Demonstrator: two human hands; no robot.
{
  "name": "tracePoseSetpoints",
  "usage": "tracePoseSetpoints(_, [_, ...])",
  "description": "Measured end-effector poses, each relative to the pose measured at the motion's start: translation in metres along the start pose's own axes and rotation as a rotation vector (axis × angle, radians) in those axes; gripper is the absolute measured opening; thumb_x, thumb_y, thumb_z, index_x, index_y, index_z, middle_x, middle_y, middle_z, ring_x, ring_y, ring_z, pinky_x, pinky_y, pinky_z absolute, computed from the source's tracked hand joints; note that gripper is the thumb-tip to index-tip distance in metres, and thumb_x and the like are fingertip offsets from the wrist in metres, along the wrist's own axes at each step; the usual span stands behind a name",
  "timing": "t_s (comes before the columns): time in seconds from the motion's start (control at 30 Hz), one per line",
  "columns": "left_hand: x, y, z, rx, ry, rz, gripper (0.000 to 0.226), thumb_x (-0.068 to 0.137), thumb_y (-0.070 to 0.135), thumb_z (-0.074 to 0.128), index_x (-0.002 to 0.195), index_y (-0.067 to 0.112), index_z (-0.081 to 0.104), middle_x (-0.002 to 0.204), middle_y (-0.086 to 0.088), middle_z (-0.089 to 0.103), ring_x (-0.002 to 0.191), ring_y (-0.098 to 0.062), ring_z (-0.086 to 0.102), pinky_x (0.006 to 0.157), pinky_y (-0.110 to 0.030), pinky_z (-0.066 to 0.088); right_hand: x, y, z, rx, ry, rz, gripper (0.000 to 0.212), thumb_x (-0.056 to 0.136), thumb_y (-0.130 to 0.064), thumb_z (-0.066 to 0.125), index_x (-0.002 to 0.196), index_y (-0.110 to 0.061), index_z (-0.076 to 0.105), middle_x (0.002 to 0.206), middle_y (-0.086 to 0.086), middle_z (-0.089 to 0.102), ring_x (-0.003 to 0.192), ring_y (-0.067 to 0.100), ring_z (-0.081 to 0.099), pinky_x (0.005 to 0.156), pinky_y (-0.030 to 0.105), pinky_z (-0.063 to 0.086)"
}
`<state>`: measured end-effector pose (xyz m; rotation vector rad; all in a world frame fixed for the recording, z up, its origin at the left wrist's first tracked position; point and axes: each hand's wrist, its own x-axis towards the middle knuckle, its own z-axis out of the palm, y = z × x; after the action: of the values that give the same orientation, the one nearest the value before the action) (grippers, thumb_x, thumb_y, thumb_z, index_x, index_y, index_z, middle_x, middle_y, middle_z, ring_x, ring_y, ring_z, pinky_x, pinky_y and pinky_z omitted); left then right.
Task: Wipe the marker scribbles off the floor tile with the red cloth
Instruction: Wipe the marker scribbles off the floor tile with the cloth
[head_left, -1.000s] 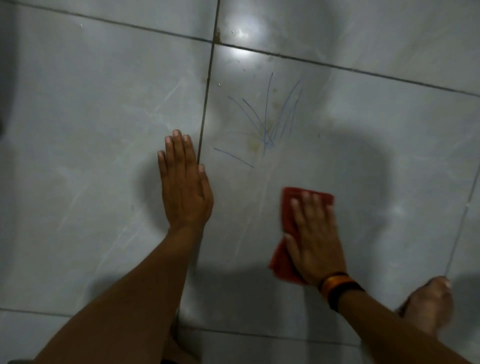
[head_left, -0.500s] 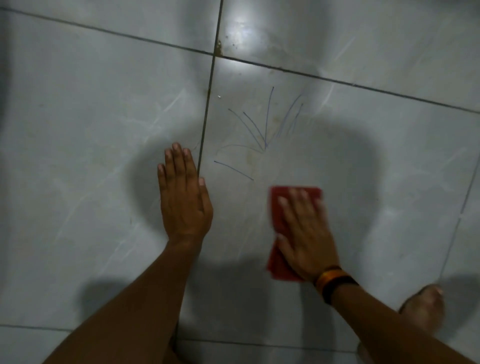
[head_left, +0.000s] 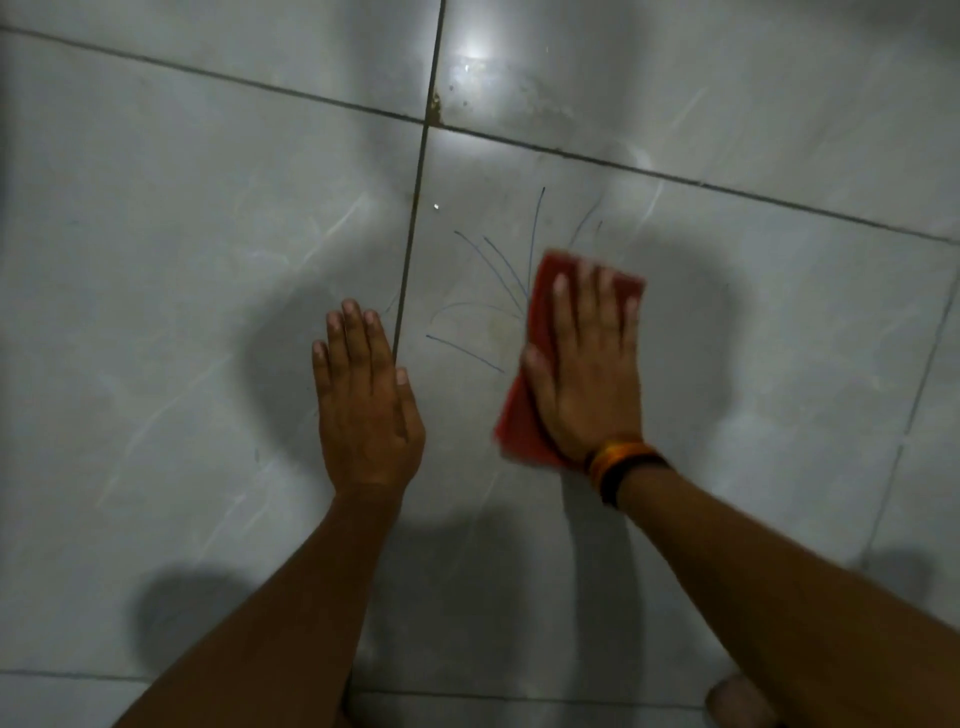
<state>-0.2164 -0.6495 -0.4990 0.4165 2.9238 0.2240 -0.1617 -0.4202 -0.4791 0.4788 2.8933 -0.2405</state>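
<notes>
Thin blue marker scribbles (head_left: 496, 270) fan out across a glossy grey floor tile (head_left: 701, 322). My right hand (head_left: 587, 364) lies flat on the red cloth (head_left: 524, 421), pressing it to the tile over the right part of the scribbles. The cloth's far edge (head_left: 550, 265) is blurred and shows beyond my fingertips. An orange and black band sits on that wrist. My left hand (head_left: 363, 400) rests flat on the neighbouring tile, fingers together, just left of the grout line, holding nothing.
Dark grout lines (head_left: 415, 208) cross the floor, with a stained spot at the joint (head_left: 436, 111). A bright lamp glare (head_left: 472, 57) shines on the far tile. A bare foot (head_left: 737, 701) peeks in at the bottom right.
My right hand has pushed the red cloth forward and up the tile, from below the scribbles onto their right side. The left hand has stayed planted.
</notes>
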Motion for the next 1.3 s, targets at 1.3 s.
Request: tracePoseSetpoints(1.3, [0.003, -0.001, -0.007, -0.064, -0.003, 0.018, 0.064, 0.111, 0.030, 0.023, 0.168, 0.000, 0.022, 0.178, -0.023, 0.022, 0.167, -0.039, 0.020, 0.137, -0.053, 0.017, 0.011, 0.017, -0.007, -0.081, -0.081, -0.307, 0.069, 0.106, -0.049, 0.031, 0.165, -0.022, 0.009, 0.172, 0.006, 0.008, 0.159, 0.027, 0.011, 0.129, 0.053, 0.004])
